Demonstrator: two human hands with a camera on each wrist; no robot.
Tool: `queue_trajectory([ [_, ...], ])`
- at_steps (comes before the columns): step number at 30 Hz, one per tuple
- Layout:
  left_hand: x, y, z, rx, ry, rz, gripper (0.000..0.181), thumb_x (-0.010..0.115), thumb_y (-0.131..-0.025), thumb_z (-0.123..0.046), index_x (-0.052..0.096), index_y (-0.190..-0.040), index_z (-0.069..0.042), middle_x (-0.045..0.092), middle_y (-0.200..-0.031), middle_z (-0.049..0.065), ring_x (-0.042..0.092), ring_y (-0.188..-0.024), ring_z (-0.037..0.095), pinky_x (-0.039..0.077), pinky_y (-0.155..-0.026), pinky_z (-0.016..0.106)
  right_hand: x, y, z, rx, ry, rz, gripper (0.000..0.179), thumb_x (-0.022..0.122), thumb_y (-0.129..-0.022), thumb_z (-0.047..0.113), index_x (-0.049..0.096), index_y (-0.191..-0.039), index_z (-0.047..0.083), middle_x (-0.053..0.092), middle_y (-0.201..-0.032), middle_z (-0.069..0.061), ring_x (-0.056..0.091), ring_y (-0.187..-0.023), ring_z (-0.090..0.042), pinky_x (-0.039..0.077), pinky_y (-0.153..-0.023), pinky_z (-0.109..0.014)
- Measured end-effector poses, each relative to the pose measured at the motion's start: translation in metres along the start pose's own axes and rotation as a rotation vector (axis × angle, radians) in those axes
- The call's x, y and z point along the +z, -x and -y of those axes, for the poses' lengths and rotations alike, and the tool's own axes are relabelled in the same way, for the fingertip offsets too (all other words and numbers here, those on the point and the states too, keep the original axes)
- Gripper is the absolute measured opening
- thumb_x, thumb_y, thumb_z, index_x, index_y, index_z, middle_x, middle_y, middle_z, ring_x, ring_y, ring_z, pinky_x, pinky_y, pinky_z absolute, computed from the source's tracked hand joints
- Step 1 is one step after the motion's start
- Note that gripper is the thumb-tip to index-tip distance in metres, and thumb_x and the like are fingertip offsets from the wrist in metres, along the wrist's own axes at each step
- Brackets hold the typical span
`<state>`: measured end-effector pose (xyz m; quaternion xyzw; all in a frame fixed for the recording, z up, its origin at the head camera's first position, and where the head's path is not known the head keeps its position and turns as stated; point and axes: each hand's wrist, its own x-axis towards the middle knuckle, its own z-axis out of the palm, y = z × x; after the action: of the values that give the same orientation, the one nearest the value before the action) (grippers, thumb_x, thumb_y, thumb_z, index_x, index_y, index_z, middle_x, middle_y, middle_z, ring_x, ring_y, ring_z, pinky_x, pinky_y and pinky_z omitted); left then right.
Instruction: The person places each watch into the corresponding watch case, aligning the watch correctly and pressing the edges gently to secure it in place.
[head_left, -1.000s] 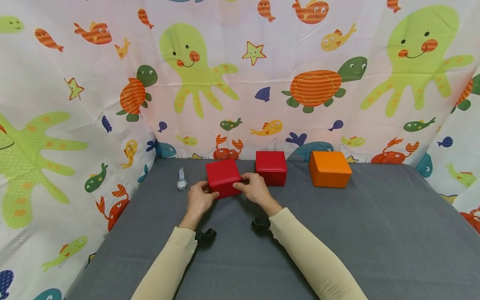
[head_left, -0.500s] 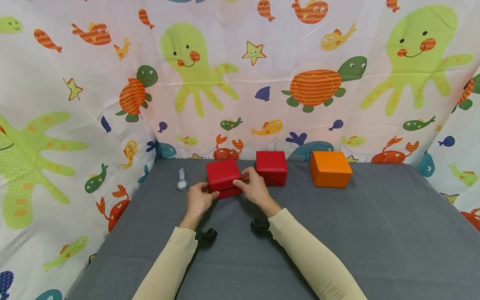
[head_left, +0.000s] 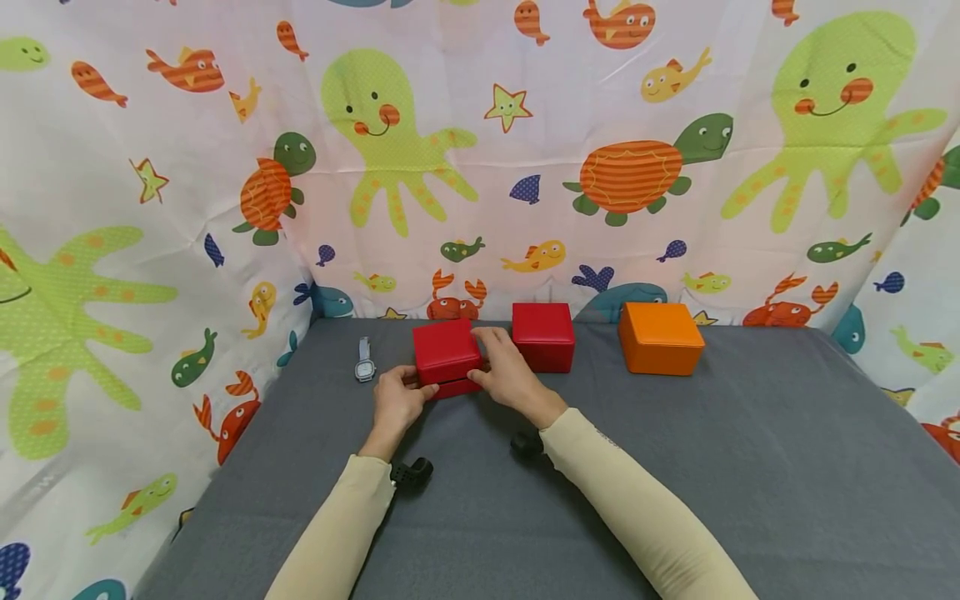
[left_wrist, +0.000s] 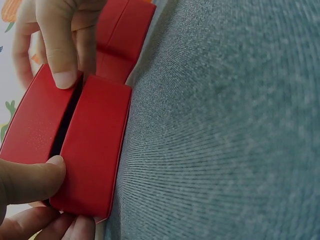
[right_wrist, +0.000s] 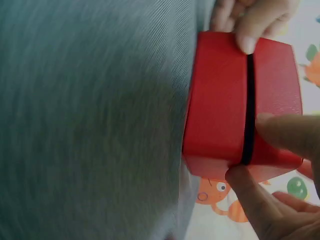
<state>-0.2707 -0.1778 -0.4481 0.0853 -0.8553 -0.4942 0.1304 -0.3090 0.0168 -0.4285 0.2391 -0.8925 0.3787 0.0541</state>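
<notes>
A red hinged box stands on the grey cloth between the two hands, its lid slightly raised over the base. A dark gap runs along the front. My left hand grips the base at its left front corner, thumb by the gap and fingers round the side. At the right front corner my right hand holds the lid, its thumb on the front face and fingers along the side. The inside of the box is hidden.
A silver wristwatch lies left of the box. To the right stand another red box, close by the right hand, and an orange box. A patterned curtain hangs behind the grey cloth.
The lid has lifted, leaving a gap above the base. My right hand's fingers have shifted farther back along the box's side, while the left hand keeps its grip.
</notes>
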Motion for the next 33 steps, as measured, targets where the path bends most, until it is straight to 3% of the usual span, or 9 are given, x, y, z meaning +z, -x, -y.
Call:
queue_trajectory([
  [5, 0.0, 0.0, 0.001, -0.004, 0.009, 0.006, 0.043, 0.079, -0.077, -0.009, 0.063, -0.114, 0.003, 0.068, -0.106, 0.02, 0.068, -0.095, 0.029, 0.055, -0.08, 0.04, -0.007, -0.004, 0.003, -0.154, 0.186, 0.103, 0.062, 0.074, -0.084, 0.013, 0.043, -0.137, 0.016, 0.031, -0.146, -0.009, 0.057, -0.106, -0.026, 0.053, -0.086, -0.035],
  [11, -0.001, -0.001, 0.001, 0.007, 0.002, 0.006, 0.042, 0.079, -0.077, -0.01, 0.063, -0.114, 0.003, 0.068, -0.107, 0.02, 0.068, -0.094, 0.029, 0.055, -0.08, 0.041, -0.012, -0.009, 0.001, -0.322, 0.317, 0.167, 0.061, 0.075, -0.082, 0.013, 0.046, -0.135, 0.014, 0.038, -0.141, -0.007, 0.057, -0.107, -0.024, 0.051, -0.09, -0.036],
  [18, -0.001, -0.002, 0.001, -0.009, -0.008, 0.007, 0.042, 0.08, -0.077, -0.011, 0.063, -0.113, 0.002, 0.068, -0.106, 0.019, 0.067, -0.094, 0.029, 0.055, -0.08, 0.041, -0.018, -0.013, -0.007, -0.392, 0.374, 0.199, 0.06, 0.075, -0.083, 0.02, 0.047, -0.136, 0.014, 0.043, -0.141, -0.005, 0.059, -0.107, -0.021, 0.051, -0.091, -0.034],
  [24, 0.001, -0.002, 0.003, -0.016, -0.002, 0.008, 0.043, 0.079, -0.077, -0.01, 0.062, -0.114, 0.002, 0.067, -0.107, 0.019, 0.067, -0.095, 0.029, 0.054, -0.081, 0.041, -0.02, -0.015, -0.008, -0.464, 0.419, 0.194, 0.056, 0.076, -0.082, 0.021, 0.051, -0.131, 0.013, 0.05, -0.136, -0.006, 0.062, -0.102, -0.021, 0.051, -0.09, -0.034],
  [33, 0.001, -0.002, 0.005, 0.001, -0.005, -0.002, 0.043, 0.079, -0.077, -0.011, 0.062, -0.115, 0.002, 0.067, -0.106, 0.019, 0.066, -0.093, 0.029, 0.054, -0.08, 0.042, -0.017, -0.019, -0.012, -0.753, 0.617, 0.063, 0.037, 0.077, -0.08, 0.02, 0.054, -0.108, 0.013, 0.06, -0.112, -0.007, 0.065, -0.079, -0.016, 0.056, -0.074, -0.029],
])
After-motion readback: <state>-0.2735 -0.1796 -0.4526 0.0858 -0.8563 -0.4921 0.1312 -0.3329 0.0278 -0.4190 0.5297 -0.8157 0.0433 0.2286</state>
